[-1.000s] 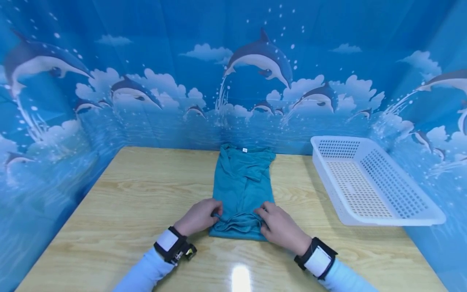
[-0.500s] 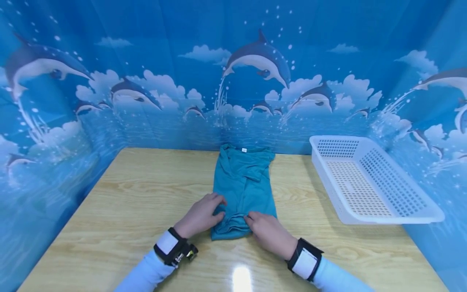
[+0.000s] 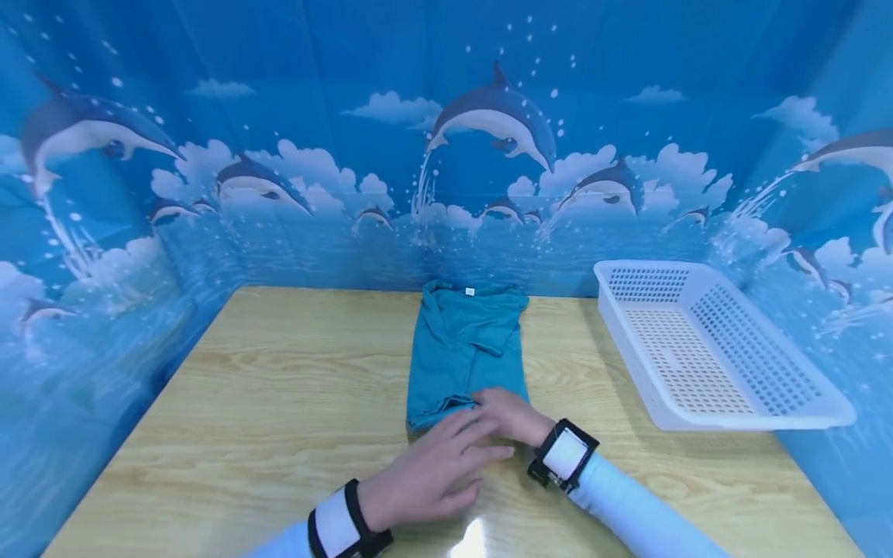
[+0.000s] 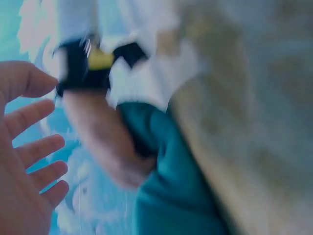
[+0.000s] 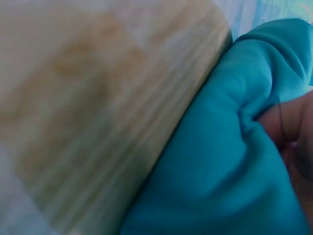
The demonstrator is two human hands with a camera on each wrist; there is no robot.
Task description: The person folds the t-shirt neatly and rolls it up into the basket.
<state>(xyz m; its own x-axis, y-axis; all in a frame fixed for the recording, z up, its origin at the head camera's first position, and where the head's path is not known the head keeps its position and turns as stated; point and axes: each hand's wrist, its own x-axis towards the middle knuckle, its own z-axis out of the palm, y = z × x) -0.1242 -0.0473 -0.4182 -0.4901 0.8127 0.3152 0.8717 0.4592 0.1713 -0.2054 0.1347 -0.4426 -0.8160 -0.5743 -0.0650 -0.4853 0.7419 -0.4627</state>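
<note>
A teal shirt lies as a narrow folded strip on the table, its collar with a small white label at the far end. The near end is partly rolled up. At that end my right hand grips the cloth; in the right wrist view a digit digs into a bulging fold of the shirt. My left hand is nearer to me, crossing in front of the right one in the head view. Its fingers are spread and hold nothing, as the left wrist view shows of the hand.
A white perforated plastic basket stands at the right side of the wooden table. A blue dolphin-print curtain hangs behind the table and along both sides. Bands with devices sit on both wrists.
The shirt's near end has been rolled further away from me, so the strip is shorter. My left hand has let go of the cloth and moved right and toward me. My right hand has shifted slightly.
</note>
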